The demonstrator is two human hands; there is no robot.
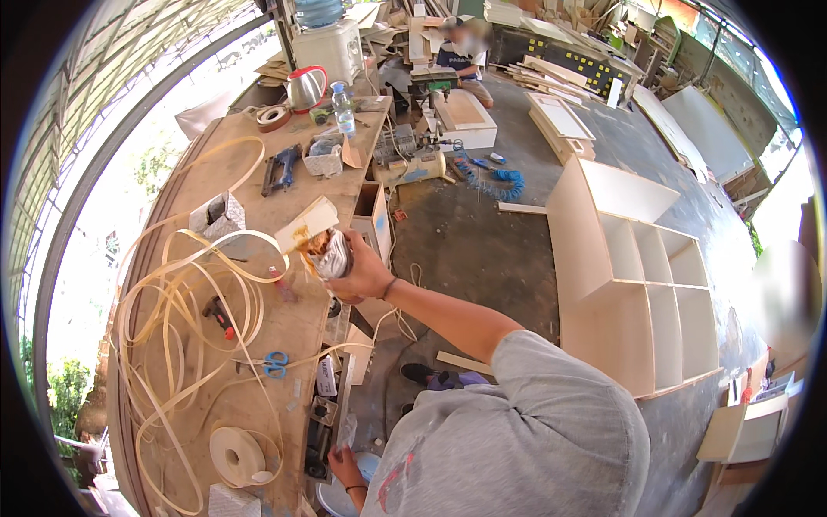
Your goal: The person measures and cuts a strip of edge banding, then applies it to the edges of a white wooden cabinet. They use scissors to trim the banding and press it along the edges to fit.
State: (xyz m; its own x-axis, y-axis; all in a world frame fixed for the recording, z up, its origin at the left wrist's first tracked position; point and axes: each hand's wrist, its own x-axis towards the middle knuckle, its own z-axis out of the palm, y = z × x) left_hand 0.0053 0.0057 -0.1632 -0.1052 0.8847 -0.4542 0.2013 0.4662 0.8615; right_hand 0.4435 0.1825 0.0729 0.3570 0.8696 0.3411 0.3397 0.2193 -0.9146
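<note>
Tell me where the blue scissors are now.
In the head view, the blue scissors lie on the table at the left, below and right of the black-and-red tool and above the pale roll.

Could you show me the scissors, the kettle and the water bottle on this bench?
Scissors [274,365], head view: blue handles.
Kettle [303,91], head view: silver body.
Water bottle [343,114], head view: its side.

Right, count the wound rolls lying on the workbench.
2: a pale cream roll at the workbench's end toward the picture's lower edge, and a brown roll beside the kettle. Others may be hidden.
</note>
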